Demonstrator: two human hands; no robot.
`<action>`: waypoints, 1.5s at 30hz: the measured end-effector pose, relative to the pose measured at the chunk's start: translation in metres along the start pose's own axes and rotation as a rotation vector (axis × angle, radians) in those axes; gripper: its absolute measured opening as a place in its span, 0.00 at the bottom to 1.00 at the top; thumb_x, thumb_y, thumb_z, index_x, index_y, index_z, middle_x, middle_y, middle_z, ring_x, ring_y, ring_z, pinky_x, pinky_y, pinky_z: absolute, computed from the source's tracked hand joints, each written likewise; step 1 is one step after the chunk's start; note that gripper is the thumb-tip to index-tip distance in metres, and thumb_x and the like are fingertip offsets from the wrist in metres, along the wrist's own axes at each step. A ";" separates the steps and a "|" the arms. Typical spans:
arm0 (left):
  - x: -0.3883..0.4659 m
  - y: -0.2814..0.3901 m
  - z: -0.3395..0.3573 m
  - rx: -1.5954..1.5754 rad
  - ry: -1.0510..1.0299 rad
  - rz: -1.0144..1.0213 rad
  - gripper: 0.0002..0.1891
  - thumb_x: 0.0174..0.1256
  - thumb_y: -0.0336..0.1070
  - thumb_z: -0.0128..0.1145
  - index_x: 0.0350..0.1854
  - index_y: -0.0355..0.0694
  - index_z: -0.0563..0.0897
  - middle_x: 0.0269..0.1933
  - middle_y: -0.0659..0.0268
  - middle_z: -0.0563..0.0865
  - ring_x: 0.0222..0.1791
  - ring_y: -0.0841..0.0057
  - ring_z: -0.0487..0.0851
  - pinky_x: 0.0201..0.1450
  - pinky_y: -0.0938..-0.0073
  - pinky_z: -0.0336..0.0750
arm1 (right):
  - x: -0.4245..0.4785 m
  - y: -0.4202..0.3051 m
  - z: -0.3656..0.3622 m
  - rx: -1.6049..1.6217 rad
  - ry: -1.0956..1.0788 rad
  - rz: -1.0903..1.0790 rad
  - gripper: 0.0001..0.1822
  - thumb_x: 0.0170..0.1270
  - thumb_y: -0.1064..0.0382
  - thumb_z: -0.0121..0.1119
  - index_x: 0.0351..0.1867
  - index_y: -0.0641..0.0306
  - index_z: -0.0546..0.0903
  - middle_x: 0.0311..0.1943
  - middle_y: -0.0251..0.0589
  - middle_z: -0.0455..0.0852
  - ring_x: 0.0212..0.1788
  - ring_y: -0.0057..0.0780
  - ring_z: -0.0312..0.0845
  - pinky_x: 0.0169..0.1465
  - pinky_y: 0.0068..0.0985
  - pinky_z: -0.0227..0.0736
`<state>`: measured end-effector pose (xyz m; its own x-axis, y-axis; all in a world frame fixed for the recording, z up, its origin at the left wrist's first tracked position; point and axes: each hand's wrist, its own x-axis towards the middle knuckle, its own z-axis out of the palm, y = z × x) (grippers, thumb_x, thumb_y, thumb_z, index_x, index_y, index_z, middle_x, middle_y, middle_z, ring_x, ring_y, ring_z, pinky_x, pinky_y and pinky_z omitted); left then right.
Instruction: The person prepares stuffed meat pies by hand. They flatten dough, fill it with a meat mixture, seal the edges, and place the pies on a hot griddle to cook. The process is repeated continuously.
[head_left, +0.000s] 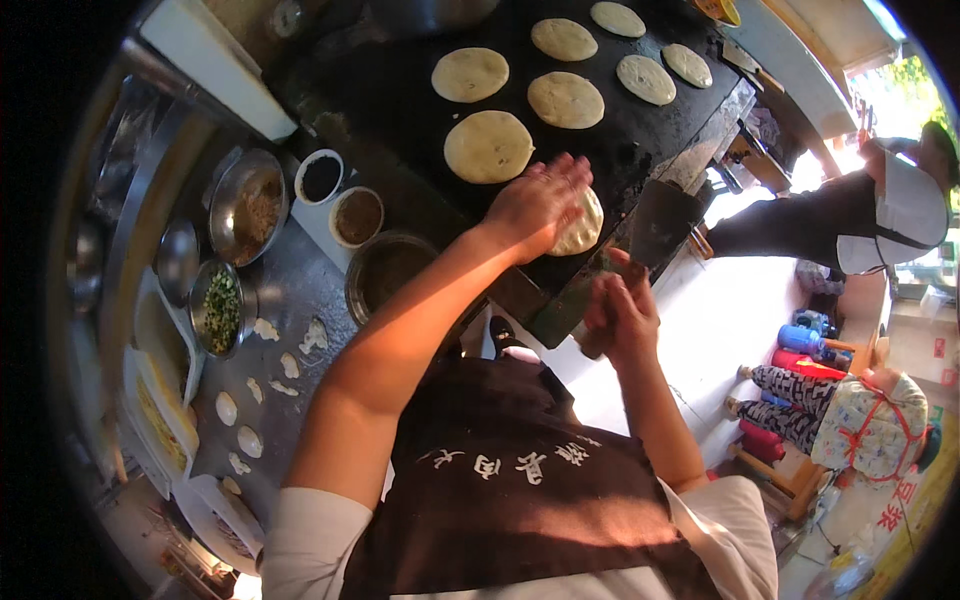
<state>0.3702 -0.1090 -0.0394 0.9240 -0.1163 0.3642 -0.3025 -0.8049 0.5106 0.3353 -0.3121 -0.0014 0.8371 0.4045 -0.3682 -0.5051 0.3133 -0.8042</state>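
Observation:
My left hand (541, 204) lies palm down over the near flatbread (582, 227), hiding its left part. The fingers are extended and slightly blurred, not closed around anything. This round sits at the near corner of a black griddle (409, 97). My right hand (624, 311) is off the griddle's edge, with its fingers curled around the handle of a wide metal spatula (663, 223). The dark blade points away from me. Beyond my left hand lies a large pale flatbread (489, 147), with several more flatbreads (565, 100) farther back.
Left of the griddle are a cup of dark sauce (319, 178), a cup of brown paste (356, 217) and a metal pot (360, 300). A bowl of chopped scallions (220, 311) and dough pieces (226, 409) rest on the metal counter (289, 442). Two people (802, 225) stand at right.

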 end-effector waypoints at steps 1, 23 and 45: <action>0.004 -0.014 0.019 0.097 -0.163 0.094 0.22 0.68 0.39 0.50 0.63 0.40 0.71 0.67 0.61 0.70 0.69 0.63 0.65 0.70 0.63 0.59 | -0.003 -0.005 -0.011 -0.030 0.046 -0.023 0.20 0.70 0.66 0.50 0.61 0.61 0.63 0.29 0.38 0.75 0.19 0.21 0.68 0.22 0.20 0.67; -0.028 0.034 0.006 -0.011 -0.174 0.041 0.30 0.69 0.49 0.49 0.68 0.36 0.64 0.72 0.54 0.60 0.73 0.59 0.56 0.73 0.56 0.49 | -0.031 -0.004 -0.045 -0.014 0.096 0.134 0.14 0.73 0.57 0.46 0.49 0.64 0.72 0.30 0.40 0.79 0.21 0.28 0.75 0.24 0.23 0.73; -0.036 0.016 0.017 -0.025 0.081 -0.042 0.17 0.67 0.35 0.50 0.54 0.33 0.79 0.60 0.52 0.77 0.64 0.57 0.71 0.65 0.62 0.65 | -0.042 0.017 -0.017 -0.426 -0.041 0.440 0.19 0.70 0.49 0.50 0.29 0.62 0.75 0.19 0.35 0.77 0.15 0.24 0.71 0.18 0.23 0.65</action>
<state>0.3362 -0.1272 -0.0575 0.9147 -0.0344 0.4028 -0.2702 -0.7930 0.5460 0.2951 -0.3382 -0.0076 0.5561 0.4535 -0.6965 -0.6660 -0.2583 -0.6998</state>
